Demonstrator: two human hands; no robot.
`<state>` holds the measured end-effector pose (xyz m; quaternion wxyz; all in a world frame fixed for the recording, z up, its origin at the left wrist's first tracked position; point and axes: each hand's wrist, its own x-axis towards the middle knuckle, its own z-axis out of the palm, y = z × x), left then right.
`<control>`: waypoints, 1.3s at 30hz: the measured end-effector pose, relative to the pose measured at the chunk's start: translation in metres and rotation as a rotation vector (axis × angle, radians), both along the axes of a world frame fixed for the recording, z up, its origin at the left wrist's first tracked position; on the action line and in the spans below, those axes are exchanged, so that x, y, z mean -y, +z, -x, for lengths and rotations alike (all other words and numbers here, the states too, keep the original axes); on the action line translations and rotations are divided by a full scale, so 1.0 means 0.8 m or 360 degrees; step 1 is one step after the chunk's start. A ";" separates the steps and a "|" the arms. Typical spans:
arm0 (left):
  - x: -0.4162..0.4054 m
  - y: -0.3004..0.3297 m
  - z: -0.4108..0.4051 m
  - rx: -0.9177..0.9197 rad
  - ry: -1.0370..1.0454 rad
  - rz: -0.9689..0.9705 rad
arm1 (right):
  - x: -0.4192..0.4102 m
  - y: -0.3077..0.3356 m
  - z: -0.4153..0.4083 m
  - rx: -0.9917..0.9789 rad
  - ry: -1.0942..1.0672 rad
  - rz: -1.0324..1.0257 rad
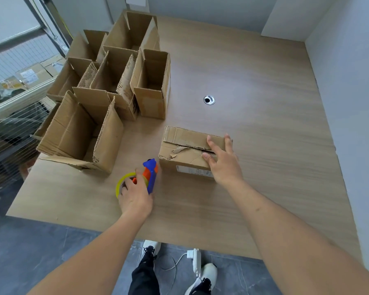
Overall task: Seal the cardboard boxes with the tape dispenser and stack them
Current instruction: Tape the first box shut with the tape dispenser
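A small cardboard box [184, 145] lies on the wooden table [264, 145] with its torn top flaps folded down. My right hand [223, 160] rests flat on the right part of those flaps, fingers spread. Just left of the box, my left hand [134, 195] grips a blue and orange tape dispenser [150, 174] with a yellowish tape roll [124, 182]. The dispenser's blue head points toward the box's left near corner, close to it. Several open boxes [107, 90] stand upright at the table's left.
A large open box [77, 133] sits at the table's left front edge. A round metal cable hole [209, 100] is in the tabletop behind the small box. White walls bound the right and back. A power strip [195, 258] and cable lie on the floor by my feet.
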<state>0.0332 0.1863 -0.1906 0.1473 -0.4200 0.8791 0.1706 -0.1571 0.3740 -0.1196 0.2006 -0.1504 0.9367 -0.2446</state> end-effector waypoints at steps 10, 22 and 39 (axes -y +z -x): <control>0.034 0.060 -0.027 -0.1188 -0.0202 -0.0095 | -0.005 0.000 -0.004 0.0042 0.0039 0.0003; 0.049 0.141 0.062 -0.1005 -0.1130 -0.0316 | -0.024 -0.010 -0.024 0.0101 0.0125 0.0175; 0.053 0.142 0.100 -0.0735 -0.1369 -0.0420 | -0.034 0.002 -0.003 0.0005 0.0107 0.0819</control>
